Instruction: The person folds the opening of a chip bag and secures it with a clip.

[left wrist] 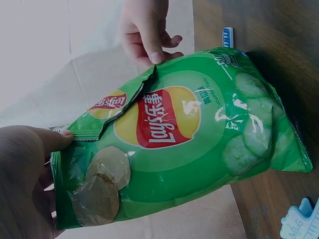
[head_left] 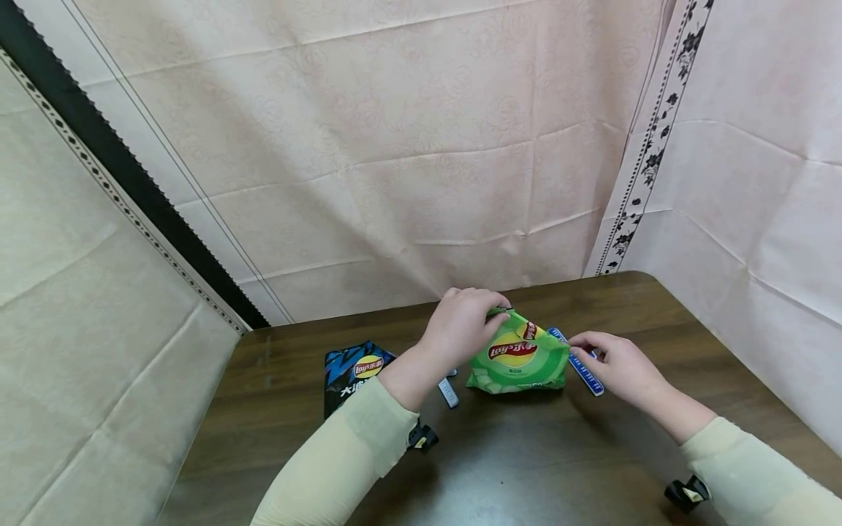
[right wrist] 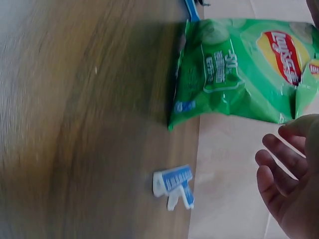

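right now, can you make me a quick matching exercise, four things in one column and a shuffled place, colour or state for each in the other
1. Green bag
2. Dark bag
3. Blue strip
4. Table

A. Partly behind the left sleeve in the head view
B. Brown, wood-grained
C. Held by left hand and right hand
D. Partly behind the right hand in the head view

Pairs: 1-C, 2-A, 3-D, 4-B
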The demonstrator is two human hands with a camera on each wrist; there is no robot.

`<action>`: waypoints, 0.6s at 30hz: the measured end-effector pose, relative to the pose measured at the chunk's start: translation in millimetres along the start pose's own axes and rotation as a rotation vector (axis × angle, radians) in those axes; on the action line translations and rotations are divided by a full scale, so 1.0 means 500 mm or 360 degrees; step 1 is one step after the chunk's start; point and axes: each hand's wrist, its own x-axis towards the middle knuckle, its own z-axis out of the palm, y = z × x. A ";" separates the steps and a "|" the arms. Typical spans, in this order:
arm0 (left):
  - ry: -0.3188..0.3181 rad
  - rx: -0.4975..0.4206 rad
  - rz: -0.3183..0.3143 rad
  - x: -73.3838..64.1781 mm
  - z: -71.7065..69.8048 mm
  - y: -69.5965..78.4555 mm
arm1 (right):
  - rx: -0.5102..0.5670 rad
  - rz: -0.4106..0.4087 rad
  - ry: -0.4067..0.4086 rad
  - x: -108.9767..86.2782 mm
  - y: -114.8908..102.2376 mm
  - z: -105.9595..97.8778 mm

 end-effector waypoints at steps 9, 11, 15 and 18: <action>-0.0005 -0.0005 0.0012 -0.002 -0.002 0.001 | -0.0020 0.0214 -0.0030 0.016 0.053 -0.014; -0.0010 0.0000 0.0014 -0.002 -0.003 0.001 | -0.0030 0.0256 -0.0062 0.021 0.066 -0.011; -0.0020 0.0005 0.0014 -0.002 -0.005 0.002 | -0.0058 0.0305 -0.0117 0.031 0.088 -0.001; -0.0024 0.0016 0.0015 -0.002 -0.005 0.003 | -0.0066 0.0333 -0.0167 0.039 0.101 0.006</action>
